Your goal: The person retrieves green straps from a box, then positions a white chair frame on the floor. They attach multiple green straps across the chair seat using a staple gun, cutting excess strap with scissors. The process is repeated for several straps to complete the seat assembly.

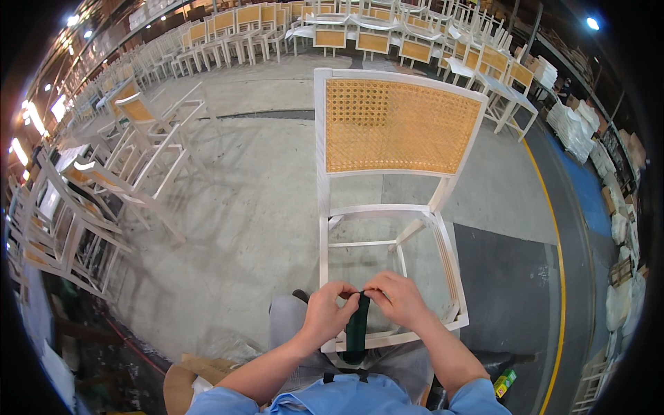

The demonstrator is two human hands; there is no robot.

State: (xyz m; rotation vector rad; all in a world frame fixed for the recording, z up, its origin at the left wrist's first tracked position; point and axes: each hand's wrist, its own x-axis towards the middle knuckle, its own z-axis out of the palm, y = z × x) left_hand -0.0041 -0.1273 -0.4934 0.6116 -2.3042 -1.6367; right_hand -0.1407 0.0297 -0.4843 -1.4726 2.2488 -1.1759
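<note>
Concrete floor spreads beneath rows of chairs along the frame's top. At lower centre, left hand and right hand both pinch a dark green strip's upper end — seemingly keeping it taut — before the nearest chair; the green box, lower right, hides any contents.

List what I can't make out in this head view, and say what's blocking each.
All in the head view:
Upper end of the dark green strip: covered by fingertips of the left hand and right hand.
Front legs of the nearest cane-backed chair: mostly hidden by its front rail and the person's grey trousers.
Far chairs: too small and overlapping to count.
</note>
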